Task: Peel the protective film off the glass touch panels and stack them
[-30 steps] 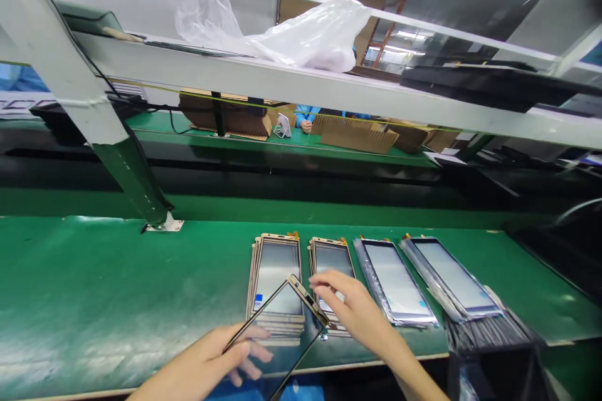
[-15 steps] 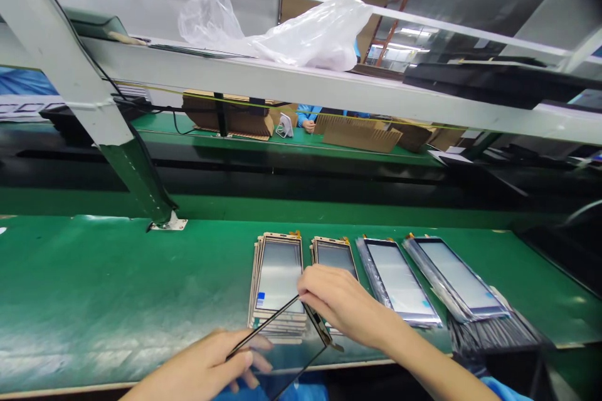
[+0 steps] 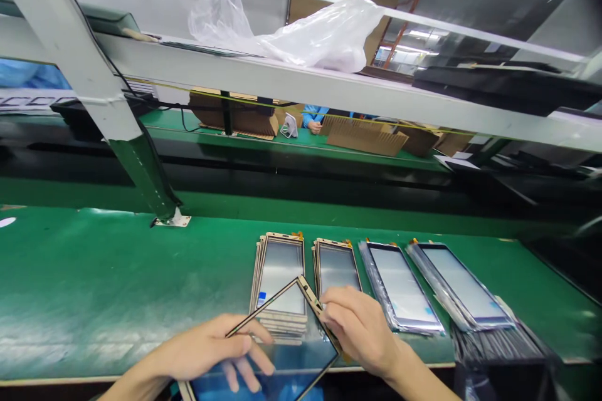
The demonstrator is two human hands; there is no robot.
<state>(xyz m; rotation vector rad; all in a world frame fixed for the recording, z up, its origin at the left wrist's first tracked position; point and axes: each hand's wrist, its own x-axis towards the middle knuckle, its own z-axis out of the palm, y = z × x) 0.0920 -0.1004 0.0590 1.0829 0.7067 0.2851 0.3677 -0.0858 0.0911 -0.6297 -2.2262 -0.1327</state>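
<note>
A see-through touch screen panel [image 3: 291, 357] with a thin dark and gold border is tilted above the bench's front edge. My left hand [image 3: 202, 348] grips its left side, thumb over the top and fingers showing through the glass from beneath. At the right border, my right hand [image 3: 360, 332] is closed with its fingertips against the edge; part of that border is hidden. Just beyond the panel lies a stack of gold-bordered screens [image 3: 282, 269] with a blue mark. Beside it is a second such stack [image 3: 336, 266], partly behind my right hand.
Further right lie film-wrapped screens [image 3: 399, 288] and another wrapped pile [image 3: 458, 282], above a black bundle [image 3: 503, 351]. A slanted post [image 3: 145, 169] stands on the green bench [image 3: 117, 282]. Across a dark channel, a co-worker's hand [image 3: 314, 127] shows near cardboard dividers [image 3: 364, 136].
My right hand has slid down and right along the panel's edge from its upper corner. The panel has turned to face upward more. My left hand keeps its hold.
</note>
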